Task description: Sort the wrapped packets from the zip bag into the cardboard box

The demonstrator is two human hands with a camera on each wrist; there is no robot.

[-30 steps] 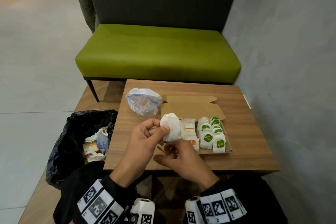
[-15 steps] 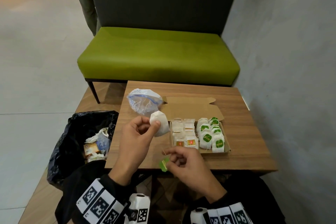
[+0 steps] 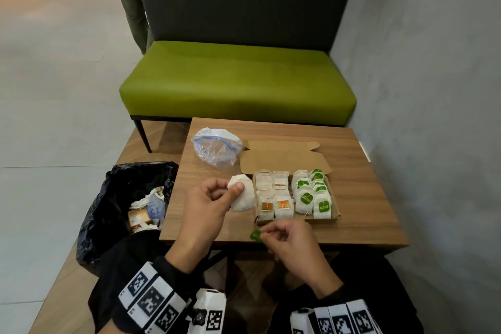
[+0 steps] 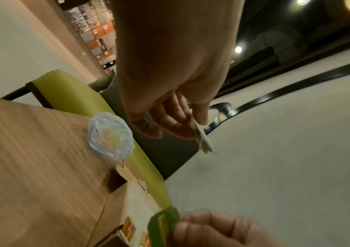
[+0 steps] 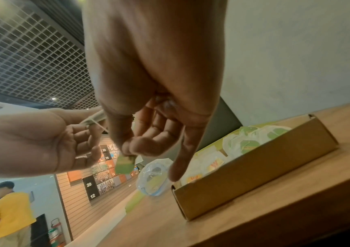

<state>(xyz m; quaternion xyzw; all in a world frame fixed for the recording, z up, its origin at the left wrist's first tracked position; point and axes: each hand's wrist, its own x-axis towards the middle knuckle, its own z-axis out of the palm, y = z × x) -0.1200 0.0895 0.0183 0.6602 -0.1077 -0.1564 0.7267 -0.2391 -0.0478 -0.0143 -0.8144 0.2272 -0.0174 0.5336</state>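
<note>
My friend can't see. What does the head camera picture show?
A person's left hand pinches a white packet while the right hand pinches a small green tag, beside a cardboard box of packets on a wooden table. A zip bag lies behind.

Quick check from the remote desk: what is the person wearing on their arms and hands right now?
Both hands, left hand and right hand, are bare: no gloves. Black sleeves cover both forearms. Each wrist carries a band of white panels printed with black square fiducial markers, plus a white wrist camera block that also bears a marker. No cables are visible.
</note>
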